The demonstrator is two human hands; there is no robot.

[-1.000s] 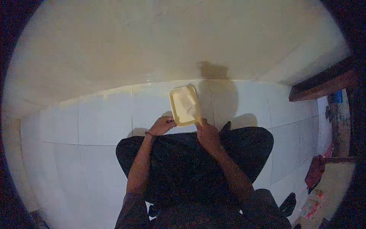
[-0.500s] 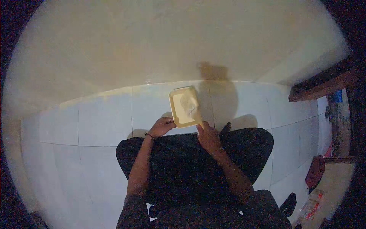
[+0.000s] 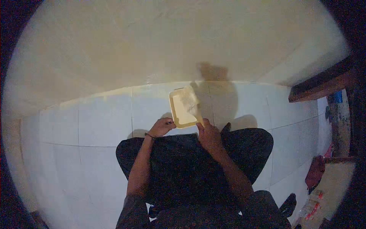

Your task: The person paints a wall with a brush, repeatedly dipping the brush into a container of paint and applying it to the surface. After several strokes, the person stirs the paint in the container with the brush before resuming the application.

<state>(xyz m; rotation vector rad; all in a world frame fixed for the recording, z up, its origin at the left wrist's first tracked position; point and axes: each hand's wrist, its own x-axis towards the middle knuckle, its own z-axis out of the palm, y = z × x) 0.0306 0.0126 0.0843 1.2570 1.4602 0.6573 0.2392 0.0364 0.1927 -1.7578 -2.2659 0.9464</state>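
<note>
A shallow cream-yellow paint tray (image 3: 172,107) is in front of my lap. My left hand (image 3: 162,127) is closed on its lower left corner. With my right hand (image 3: 209,136) I grip the handle of a wide paintbrush (image 3: 189,98), its head smeared with pale paint. The brush lies over the right side of the tray, and its tip reaches past the far edge. I cannot tell whether the bristles touch the tray.
A yellowish wall (image 3: 152,42) rises ahead, with paint smears along its base. White floor tiles (image 3: 95,126) surround my crossed legs (image 3: 171,164). A brown wooden piece (image 3: 324,82) juts in at right. Below it are a dark red cloth (image 3: 315,171) and a clear plastic packet (image 3: 313,208).
The brush head has moved up and slightly left, so its tip now extends beyond the tray's far edge. The tray and my left hand have stayed in place.
</note>
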